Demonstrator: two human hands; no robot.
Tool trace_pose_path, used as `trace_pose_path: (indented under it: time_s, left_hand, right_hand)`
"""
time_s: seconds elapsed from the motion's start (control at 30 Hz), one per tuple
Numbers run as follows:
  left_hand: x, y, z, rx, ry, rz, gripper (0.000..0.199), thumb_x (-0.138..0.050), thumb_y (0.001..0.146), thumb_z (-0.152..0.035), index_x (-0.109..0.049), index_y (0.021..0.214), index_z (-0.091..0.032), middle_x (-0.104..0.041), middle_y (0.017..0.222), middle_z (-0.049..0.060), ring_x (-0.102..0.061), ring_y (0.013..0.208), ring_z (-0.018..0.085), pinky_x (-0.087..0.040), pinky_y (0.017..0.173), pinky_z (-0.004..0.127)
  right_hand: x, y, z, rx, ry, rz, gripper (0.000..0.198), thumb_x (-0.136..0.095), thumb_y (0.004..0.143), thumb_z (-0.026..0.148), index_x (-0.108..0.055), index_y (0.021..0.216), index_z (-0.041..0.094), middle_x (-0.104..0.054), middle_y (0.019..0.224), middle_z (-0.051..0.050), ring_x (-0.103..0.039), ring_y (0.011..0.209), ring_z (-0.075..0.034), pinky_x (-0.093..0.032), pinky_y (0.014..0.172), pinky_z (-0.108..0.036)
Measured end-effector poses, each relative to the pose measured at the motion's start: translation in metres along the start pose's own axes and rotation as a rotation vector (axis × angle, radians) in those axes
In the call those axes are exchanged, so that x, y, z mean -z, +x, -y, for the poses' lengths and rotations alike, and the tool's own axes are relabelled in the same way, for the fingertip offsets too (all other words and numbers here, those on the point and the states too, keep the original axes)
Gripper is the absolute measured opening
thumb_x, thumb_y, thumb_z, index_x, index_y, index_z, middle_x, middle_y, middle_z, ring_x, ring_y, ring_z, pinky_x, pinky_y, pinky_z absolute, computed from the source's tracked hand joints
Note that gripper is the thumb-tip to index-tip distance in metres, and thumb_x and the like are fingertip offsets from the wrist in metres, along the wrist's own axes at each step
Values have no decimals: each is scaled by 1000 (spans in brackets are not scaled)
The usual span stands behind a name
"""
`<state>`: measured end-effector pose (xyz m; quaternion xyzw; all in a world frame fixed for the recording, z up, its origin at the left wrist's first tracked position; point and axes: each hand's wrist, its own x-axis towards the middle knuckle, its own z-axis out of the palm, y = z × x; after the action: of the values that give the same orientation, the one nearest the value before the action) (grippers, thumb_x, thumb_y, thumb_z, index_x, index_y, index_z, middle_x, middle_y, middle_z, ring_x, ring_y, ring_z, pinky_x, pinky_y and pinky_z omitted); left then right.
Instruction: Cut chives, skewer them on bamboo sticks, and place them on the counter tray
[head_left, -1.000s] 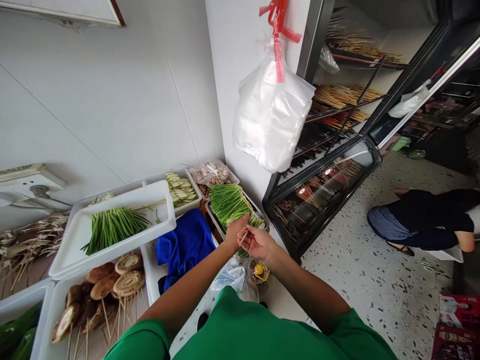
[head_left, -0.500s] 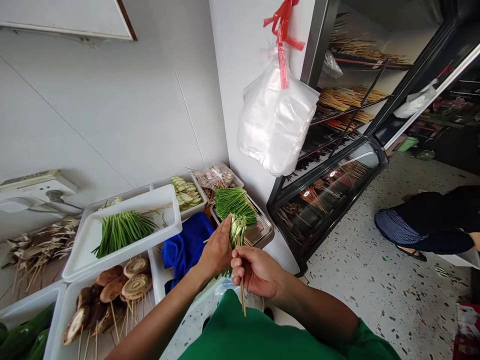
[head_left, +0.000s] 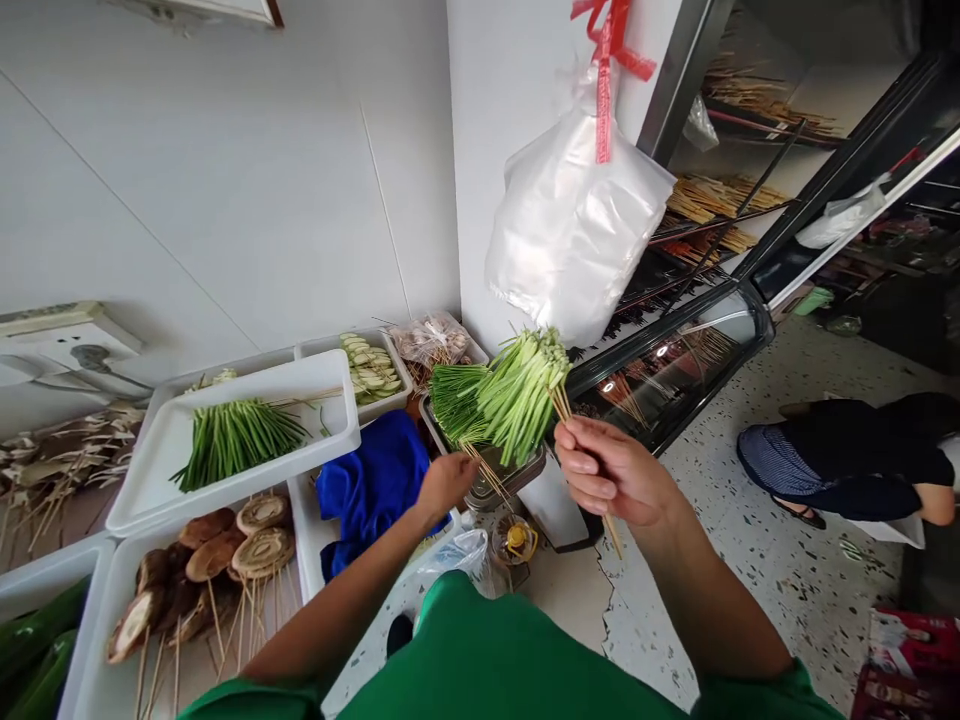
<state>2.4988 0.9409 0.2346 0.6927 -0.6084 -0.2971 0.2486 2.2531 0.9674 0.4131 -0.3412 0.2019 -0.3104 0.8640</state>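
Note:
My right hand [head_left: 611, 470] is shut on the stick ends of a bundle of green chive skewers [head_left: 521, 390], held up and tilted left above a metal tray [head_left: 525, 468]. Lower down, my left hand [head_left: 446, 485] sits at that tray's near edge, closed around the sticks of more chive skewers [head_left: 454, 400] that lie in the tray. A blue cloth [head_left: 371, 480] lies just left of my left hand.
A white tray [head_left: 330, 440] carries loose chives [head_left: 232, 440]; mushroom skewers [head_left: 217, 560] and sliced courgette [head_left: 367, 365] fill other trays. Plastic bags [head_left: 577, 220] hang from the wall. A glass display fridge [head_left: 675, 350] stands at right, and a person [head_left: 847, 455] sits beyond it.
My right hand has lifted the chive skewer bundle up and to the right, away from my body. My left hand let go of that bundle and dropped to the metal tray.

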Motion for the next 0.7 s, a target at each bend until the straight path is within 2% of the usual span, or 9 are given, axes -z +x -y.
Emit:
trace_pose_path:
  time_s: [0.1,0.2,0.23,0.3,0.37,0.43,0.57,0.63,0.7]
  left_hand:
    - [-54,6,9,209,-158,187,44,-33,90,-41,-64,76,-12,-65,64,7,-63,54,19,-51,53,30]
    - [-61,10,10,263,-202,182,41,-35,90,-36,-63,68,-15,-65,63,9,-63,55,19,-51,55,33]
    - [-52,10,10,223,-159,94,37,-38,89,-35,-63,68,-15,-65,64,9,-63,58,20,-51,59,34]
    - [-21,7,11,128,-88,-210,34,-40,88,-35,-65,76,-15,-66,72,10,-64,67,22,-51,68,37]
    - [22,1,8,49,-63,-581,38,-36,90,-39,-65,91,-14,-67,84,9,-63,79,23,-50,76,38]
    - [67,-6,-3,-3,-25,-843,46,-32,91,-46,-62,105,-13,-66,97,10,-61,92,24,-48,85,40]
    - [134,-5,-51,-257,194,-888,53,-29,92,-47,-53,124,-12,-54,127,13,-46,121,25,-36,104,40]
    - [145,17,-73,-351,305,-827,56,-25,94,-46,-48,131,-11,-48,134,14,-37,129,24,-29,109,39]
    - [143,57,-85,-389,435,-701,60,-23,94,-48,-44,133,-9,-45,137,16,-32,133,25,-24,111,42]
  right_hand:
    - [3,3,7,-25,-89,4,18,-52,88,29,-50,76,17,-41,55,10,-29,33,-1,-30,32,-14]
    - [10,20,-2,-58,-101,29,17,-51,89,28,-50,76,17,-40,55,10,-29,34,-1,-29,33,-14]
    - [13,28,-8,-66,-89,44,17,-52,88,28,-50,76,17,-39,55,10,-29,34,-1,-29,33,-14]
    - [20,46,-25,-82,-46,80,17,-52,88,28,-49,75,17,-38,55,10,-28,35,-2,-28,34,-14]
    - [25,67,-44,-98,21,115,17,-51,88,27,-49,75,17,-38,54,10,-28,35,-2,-28,35,-15]
    - [25,91,-60,-110,104,160,18,-46,90,25,-49,75,17,-38,53,10,-29,35,-3,-30,36,-16]
    - [20,143,-69,-92,301,284,30,-29,96,20,-50,74,15,-37,51,9,-27,35,-4,-30,37,-16]
    - [23,165,-66,-63,413,309,37,-22,98,22,-49,74,15,-35,50,9,-24,35,-3,-28,36,-15]
    - [34,181,-66,-32,512,287,39,-19,99,24,-48,74,15,-33,48,9,-21,34,-3,-23,34,-14]
